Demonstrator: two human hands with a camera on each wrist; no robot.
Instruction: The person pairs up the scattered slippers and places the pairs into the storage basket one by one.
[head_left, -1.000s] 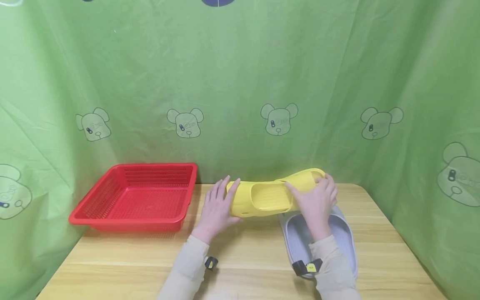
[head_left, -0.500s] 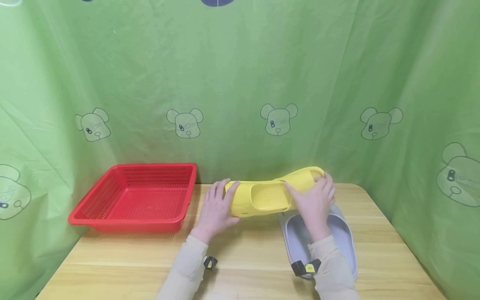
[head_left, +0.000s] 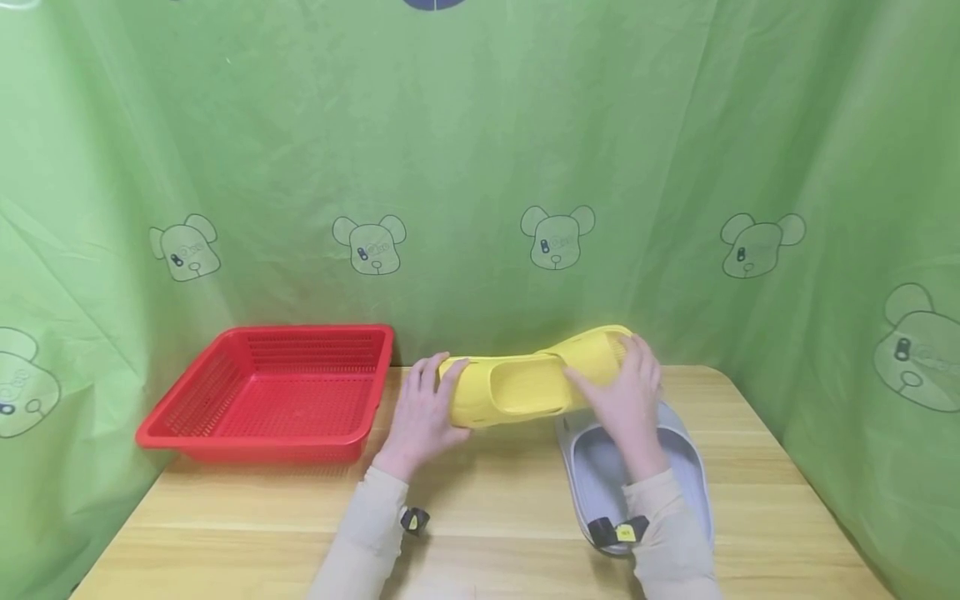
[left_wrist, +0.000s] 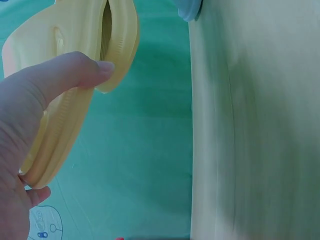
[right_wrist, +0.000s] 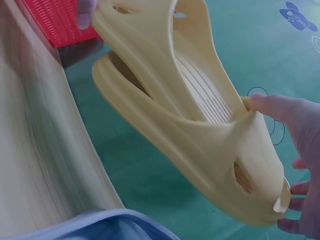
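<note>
A pair of yellow slippers [head_left: 470,392] is held up above the table, one fitted partly into the other and the toes facing opposite ways. My left hand [head_left: 420,415] grips the left toe end, thumb along the lower side and fingers over the top. At the other end my right hand [head_left: 628,407] holds the second slipper, its thumb at the strap's edge and fingers round the toe, as the right wrist view shows [right_wrist: 307,130]. Under my right forearm a grey-blue slipper [head_left: 594,479] lies on the table, partly hidden by the arm.
A red plastic basket [head_left: 255,445] stands on the left of the wooden table [head_left: 487,517]. Behind the table hangs a green curtain [head_left: 465,150] with bear prints. Black straps [head_left: 602,531] sit at both wrists.
Both hands have shifted slightly left and up with the yellow slippers between them. The basket and grey-blue slipper stay where they were.
</note>
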